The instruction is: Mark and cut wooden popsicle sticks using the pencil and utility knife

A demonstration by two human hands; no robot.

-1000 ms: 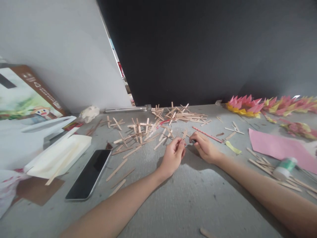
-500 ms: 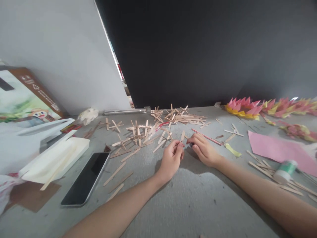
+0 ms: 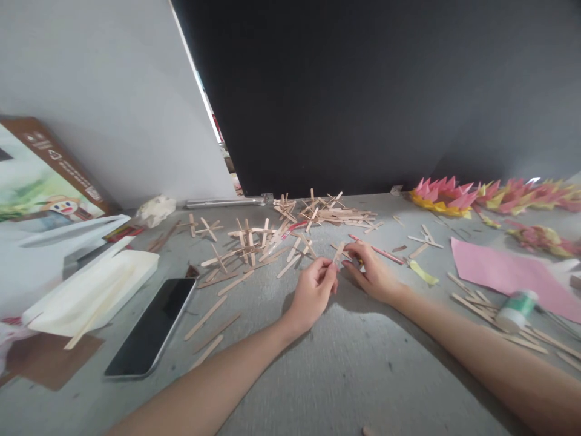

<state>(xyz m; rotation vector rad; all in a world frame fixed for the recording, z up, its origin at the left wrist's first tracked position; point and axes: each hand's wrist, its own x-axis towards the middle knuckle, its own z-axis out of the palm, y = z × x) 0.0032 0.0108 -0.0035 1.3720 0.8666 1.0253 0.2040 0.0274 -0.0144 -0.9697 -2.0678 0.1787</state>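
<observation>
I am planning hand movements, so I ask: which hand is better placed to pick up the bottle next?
Probably the right hand. The bottle lies on that side; the left hand is farther away and pinches a stick. Whether the right hand holds something is unclear.

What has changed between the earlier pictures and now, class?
The right hand has opened its fingers wider; the wooden stick pinched in the left hand leans further right than half a second ago. The phone, pink paper and green-labelled bottle stayed put.
</observation>
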